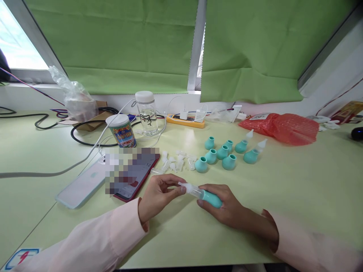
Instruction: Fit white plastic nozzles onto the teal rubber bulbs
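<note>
In my right hand (224, 206) lies a teal squeeze bulb (212, 198), gripped between thumb and fingers. A clear tube (197, 191) joins its mouth, and a white soft tip (187, 187) sits at the tube's far end. My left hand (163, 194) pinches that white tip between thumb and fingers. Beyond my hands stand several loose teal bulbs (201, 164) with open mouths. To their right, two bulbs (251, 156) carry clear tubes and tips. A pile of clear tubes and white tips (178, 161) lies left of the loose bulbs.
Left of my hands lie a phone with a red edge (136, 181) and a phone in a pale case (82, 185). Behind them stand a noodle cup (123, 134) and a clear bottle (147, 117). An orange power strip (184, 121) and a red bubble-wrap bag (280, 126) lie along the back.
</note>
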Available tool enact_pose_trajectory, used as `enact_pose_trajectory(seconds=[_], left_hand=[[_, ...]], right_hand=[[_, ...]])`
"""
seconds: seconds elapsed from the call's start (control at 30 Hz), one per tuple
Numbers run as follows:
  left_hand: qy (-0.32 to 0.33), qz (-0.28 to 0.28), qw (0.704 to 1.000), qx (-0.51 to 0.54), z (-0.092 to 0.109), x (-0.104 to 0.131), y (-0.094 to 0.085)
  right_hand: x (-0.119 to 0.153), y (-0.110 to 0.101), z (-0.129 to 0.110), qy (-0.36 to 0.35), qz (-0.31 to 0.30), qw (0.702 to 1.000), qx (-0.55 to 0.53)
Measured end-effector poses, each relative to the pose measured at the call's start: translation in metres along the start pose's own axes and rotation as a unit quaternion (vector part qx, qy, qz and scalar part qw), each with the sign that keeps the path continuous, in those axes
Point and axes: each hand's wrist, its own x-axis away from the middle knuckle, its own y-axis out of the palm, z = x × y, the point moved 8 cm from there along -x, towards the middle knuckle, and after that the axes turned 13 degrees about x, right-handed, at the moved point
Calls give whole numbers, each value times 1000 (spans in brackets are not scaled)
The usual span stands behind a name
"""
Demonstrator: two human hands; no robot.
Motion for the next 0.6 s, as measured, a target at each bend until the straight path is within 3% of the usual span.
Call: enact_pose_trajectory(seconds=[0.13, 0.4, 0.6], left_hand=[[-5, -6, 1000, -6, -3, 1, 0], [-91, -55, 994, -35, -13, -1, 4], [-110, -111, 987, -49, -20, 1, 9]], right_hand=[[1, 2, -6, -39, -11, 998, 56], [5, 6, -16, -101, -27, 989, 102], [13, 9, -27, -159, -27, 970, 182]])
